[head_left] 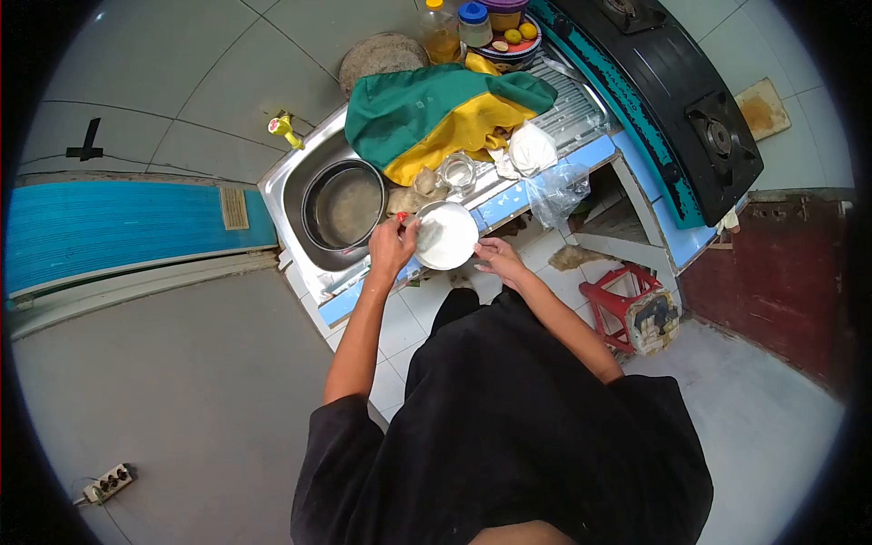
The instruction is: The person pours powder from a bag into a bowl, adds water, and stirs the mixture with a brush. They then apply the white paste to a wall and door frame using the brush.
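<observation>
A round white dish (447, 235) is held between my two hands at the front edge of the sink counter. My left hand (392, 246) is closed at the dish's left side, with something small and red showing at its fingertips. On the right, my right hand (499, 258) grips the dish's rim between thumb and fingers. Left of the dish, a dark round pan (345, 205) sits in the metal sink basin (295, 195). Just behind the dish are a clear glass jar (457, 173) and a brownish cloth (404, 198).
A green and yellow cloth (436, 113) covers part of the counter. A yellow tap (287, 130) stands behind the basin. A clear plastic bag (556, 193) hangs over the front edge. The gas stove (681, 100) is at right, a red stool (622, 304) below.
</observation>
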The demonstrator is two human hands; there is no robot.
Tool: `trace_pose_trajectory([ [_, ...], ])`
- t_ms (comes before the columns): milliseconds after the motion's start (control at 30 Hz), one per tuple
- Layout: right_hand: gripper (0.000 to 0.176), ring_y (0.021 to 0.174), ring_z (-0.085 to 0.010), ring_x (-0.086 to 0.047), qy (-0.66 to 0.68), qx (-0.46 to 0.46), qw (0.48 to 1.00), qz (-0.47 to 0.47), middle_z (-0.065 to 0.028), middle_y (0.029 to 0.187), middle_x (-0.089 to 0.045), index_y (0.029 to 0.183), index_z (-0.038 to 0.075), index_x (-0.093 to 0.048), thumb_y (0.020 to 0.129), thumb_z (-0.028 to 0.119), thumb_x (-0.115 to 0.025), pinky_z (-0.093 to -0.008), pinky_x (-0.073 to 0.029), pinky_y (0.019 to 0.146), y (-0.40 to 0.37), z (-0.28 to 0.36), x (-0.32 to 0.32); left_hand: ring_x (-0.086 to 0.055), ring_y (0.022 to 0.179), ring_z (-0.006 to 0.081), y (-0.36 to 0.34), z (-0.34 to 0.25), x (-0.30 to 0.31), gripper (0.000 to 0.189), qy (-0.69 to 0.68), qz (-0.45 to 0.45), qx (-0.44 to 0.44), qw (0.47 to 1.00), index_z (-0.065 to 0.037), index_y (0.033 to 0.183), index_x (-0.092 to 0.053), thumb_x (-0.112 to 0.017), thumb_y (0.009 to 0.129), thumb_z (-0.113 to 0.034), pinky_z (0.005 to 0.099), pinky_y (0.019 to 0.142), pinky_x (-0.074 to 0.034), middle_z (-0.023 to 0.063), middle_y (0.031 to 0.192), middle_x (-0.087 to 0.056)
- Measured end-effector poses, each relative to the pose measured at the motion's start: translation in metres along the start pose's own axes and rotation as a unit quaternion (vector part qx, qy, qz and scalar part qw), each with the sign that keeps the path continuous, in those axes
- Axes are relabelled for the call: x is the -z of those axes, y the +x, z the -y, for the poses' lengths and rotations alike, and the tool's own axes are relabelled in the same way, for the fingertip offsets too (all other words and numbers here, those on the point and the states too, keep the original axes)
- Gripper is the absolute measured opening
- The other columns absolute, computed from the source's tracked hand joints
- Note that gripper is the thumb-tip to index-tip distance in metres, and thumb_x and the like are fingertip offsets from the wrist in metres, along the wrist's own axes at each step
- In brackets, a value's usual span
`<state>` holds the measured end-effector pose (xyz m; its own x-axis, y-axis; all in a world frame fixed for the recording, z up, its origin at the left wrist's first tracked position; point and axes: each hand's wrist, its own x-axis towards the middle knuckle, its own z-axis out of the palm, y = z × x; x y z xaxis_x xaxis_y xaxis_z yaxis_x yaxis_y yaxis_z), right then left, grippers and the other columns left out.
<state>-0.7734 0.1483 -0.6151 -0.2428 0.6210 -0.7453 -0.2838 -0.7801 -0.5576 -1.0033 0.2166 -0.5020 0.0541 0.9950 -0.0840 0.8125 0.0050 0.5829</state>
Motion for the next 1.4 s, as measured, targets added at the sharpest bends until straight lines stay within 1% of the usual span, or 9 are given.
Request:
trace_pose_trajectory([
  [133,0.043,0.106,-0.0154,-0.055,0.005,-0.003,1.0,0.005,-0.0059,0.114,-0.058,0.119,0.004,-0.049,0.087,0.027,-0.068,-0.0344,-0.05,0.083,0.003,-0.002,0.001,-0.062,0.064,0.0364,0.01,0.0,-0.013,0.03,-0.035,-0.063,-0.018,0.997,0.004,0.086,-0.066,-0.066,0.082,-0.026,0.0414,0.061,-0.047,0.0219,0.07,-0.063],
  [300,0.044,0.107,-0.0152,-0.054,0.005,-0.008,1.0,0.005,-0.0056,0.115,-0.057,0.12,0.005,-0.049,0.087,0.027,-0.068,-0.0348,-0.049,0.085,0.001,-0.001,0.0,-0.065,0.062,0.0272,0.005,-0.004,-0.031,0.03,-0.099,-0.023,-0.008,0.995,0.003,0.079,-0.068,-0.066,0.083,-0.027,0.0366,0.06,-0.048,0.0188,0.067,-0.065],
  [433,0.046,0.109,-0.016,-0.054,0.006,-0.009,1.0,0.005,-0.0064,0.116,-0.057,0.121,0.004,-0.048,0.087,0.027,-0.068,-0.0354,-0.049,0.085,0.003,-0.001,0.002,-0.064,0.062,0.0286,-0.01,0.002,-0.03,0.029,-0.1,0.059,-0.005,0.993,0.002,0.08,-0.069,-0.066,0.082,-0.027,0.0368,0.061,-0.048,0.0191,0.068,-0.065],
  [500,0.046,0.109,-0.0164,-0.053,0.005,-0.01,1.0,0.003,-0.0068,0.116,-0.057,0.122,0.004,-0.047,0.087,0.027,-0.068,-0.0357,-0.049,0.086,0.002,-0.001,0.001,-0.061,0.065,0.0391,-0.013,0.007,-0.02,0.035,-0.042,0.067,0.01,0.997,0.004,0.078,-0.065,-0.065,0.081,-0.031,0.0429,0.061,-0.046,0.0227,0.068,-0.063],
  [667,0.047,0.111,-0.0174,-0.053,-0.001,-0.008,1.0,0.01,-0.0077,0.119,-0.056,0.123,0.003,-0.047,0.087,0.027,-0.068,-0.036,-0.049,0.086,0.001,0.0,0.001,-0.061,0.066,0.0376,0.002,0.002,0.0,0.032,0.034,-0.014,-0.004,0.999,0.002,0.085,-0.065,-0.064,0.082,-0.03,0.0443,0.062,-0.047,0.0206,0.069,-0.063],
  [800,0.047,0.11,-0.0173,-0.053,0.001,-0.006,1.0,0.007,-0.0073,0.117,-0.057,0.122,0.003,-0.047,0.087,0.026,-0.068,-0.0361,-0.049,0.086,0.002,0.0,0.002,-0.062,0.064,0.0375,0.014,-0.003,-0.016,0.033,-0.017,-0.064,-0.034,0.997,0.004,0.085,-0.064,-0.064,0.082,-0.029,0.0433,0.061,-0.047,0.0208,0.069,-0.063],
  [1033,0.043,0.107,-0.0166,-0.055,0.0,-0.011,1.0,0.001,-0.0066,0.113,-0.058,0.119,0.004,-0.049,0.088,0.026,-0.068,-0.0358,-0.049,0.086,-0.001,0.003,-0.001,-0.062,0.063,0.0367,0.0,-0.013,-0.033,0.034,-0.137,0.025,0.002,0.99,0.004,0.087,-0.065,-0.065,0.083,-0.03,0.0415,0.062,-0.047,0.0219,0.067,-0.063],
  [1200,0.043,0.107,-0.0169,-0.055,0.004,-0.011,1.0,-0.005,-0.007,0.114,-0.058,0.119,0.004,-0.049,0.087,0.026,-0.068,-0.0358,-0.049,0.086,-0.002,0.003,-0.001,-0.061,0.063,0.0368,-0.013,0.009,-0.022,0.032,-0.082,0.09,0.006,0.993,0.002,0.082,-0.066,-0.065,0.081,-0.03,0.0431,0.06,-0.046,0.0212,0.067,-0.062],
  [1400,0.045,0.109,-0.0174,-0.054,0.002,-0.006,1.0,0.01,-0.0074,0.116,-0.058,0.12,0.003,-0.048,0.087,0.026,-0.069,-0.0367,-0.049,0.087,0.002,-0.001,0.002,-0.061,0.064,0.0378,0.006,-0.003,0.004,0.03,-0.008,0.022,0.02,1.0,0.002,0.08,-0.066,-0.064,0.081,-0.027,0.0444,0.061,-0.046,0.0217,0.069,-0.062],
])
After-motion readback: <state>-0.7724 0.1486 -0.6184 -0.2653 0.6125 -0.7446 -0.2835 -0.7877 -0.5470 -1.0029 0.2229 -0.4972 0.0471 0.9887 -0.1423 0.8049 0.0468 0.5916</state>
